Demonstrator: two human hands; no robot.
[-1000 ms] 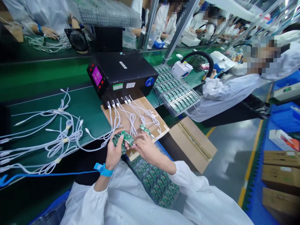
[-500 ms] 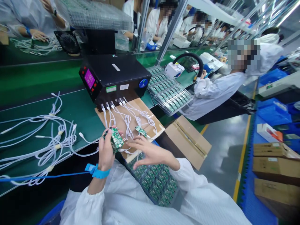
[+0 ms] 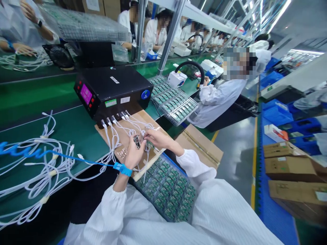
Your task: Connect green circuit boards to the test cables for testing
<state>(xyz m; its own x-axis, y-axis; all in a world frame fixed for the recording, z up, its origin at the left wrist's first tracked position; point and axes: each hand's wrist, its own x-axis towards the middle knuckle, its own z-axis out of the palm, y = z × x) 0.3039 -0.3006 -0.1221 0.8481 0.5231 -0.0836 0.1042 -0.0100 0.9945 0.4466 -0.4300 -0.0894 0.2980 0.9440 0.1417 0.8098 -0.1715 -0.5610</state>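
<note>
Recorded a forward shift of both hands since half a second earlier, from above the lap tray (image 3: 167, 190) to over the cardboard sheet (image 3: 120, 132). Found left hand (image 3: 133, 154) closed on a small circuit board (image 3: 137, 141), gripped between thumb and fingers and held on edge just above the sheet. Found right hand (image 3: 156, 137), earlier spread open, now drawn in with fingertips gathered at the board's right edge among the white cables (image 3: 114, 131); cannot tell whether they grip a cable end, the board, or nothing. Noted blue wrist strap (image 3: 122, 168) on left wrist, with coiled blue cord (image 3: 25, 151) running off well to the left. Noted black tester box (image 3: 114, 85) just ahead of both hands, cables plugged along its near face and trailing down to the fingers. Logged loose cable bundle (image 3: 48, 166) well to the left of left hand. Logged lap tray, filled with green boards, under both forearms, close to the body. Logged stacked board trays (image 3: 176, 103) ahead and to the right of right hand, and a co-worker's sleeve (image 3: 217, 100) beyond them.
</note>
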